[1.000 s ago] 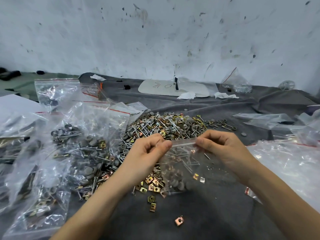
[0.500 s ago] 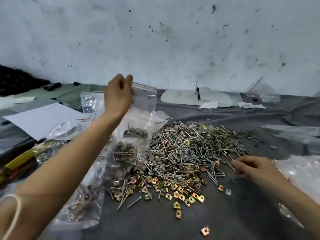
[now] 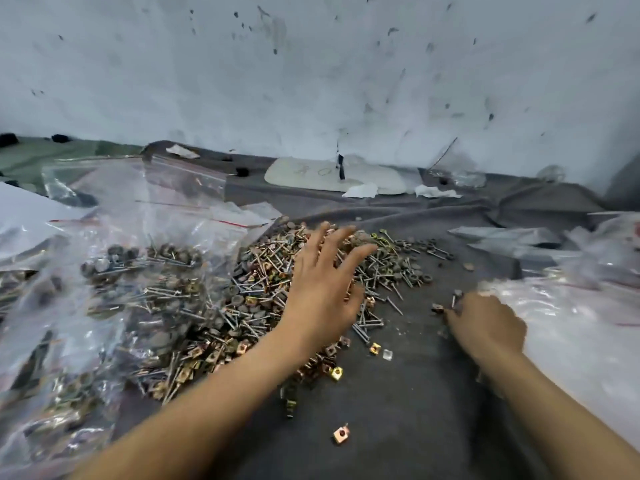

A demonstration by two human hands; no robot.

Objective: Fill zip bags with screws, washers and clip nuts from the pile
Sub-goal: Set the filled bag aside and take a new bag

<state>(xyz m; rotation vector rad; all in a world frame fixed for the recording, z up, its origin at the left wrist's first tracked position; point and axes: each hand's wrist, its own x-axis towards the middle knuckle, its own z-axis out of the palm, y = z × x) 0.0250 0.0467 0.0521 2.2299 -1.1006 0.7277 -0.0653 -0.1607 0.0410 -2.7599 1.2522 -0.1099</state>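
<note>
— Where is the bag you were closing a second ago?
— Among the filled bags point(image 3: 121, 278), left of my left hand point(image 3: 323, 289). Half a second ago that hand held it up. Now it holds nothing, its fingers spread and straight above the pile point(image 3: 249, 299). I judge one bag done and the next count starting.
— And the other hand?
— My right hand point(image 3: 485, 327) is low on the grey cloth point(image 3: 398, 410), fingers curled, tips at a loose clip nut point(image 3: 437, 308). Whether it pinches it, I cannot tell. Clear bags point(image 3: 571, 327) lie just right of it.
— How does the pile look?
— It lies under and left of my left hand: thin screws point(image 3: 362, 325), dark round washers point(image 3: 426, 278) and brassy square clip nuts point(image 3: 337, 372), all tangled together.
</note>
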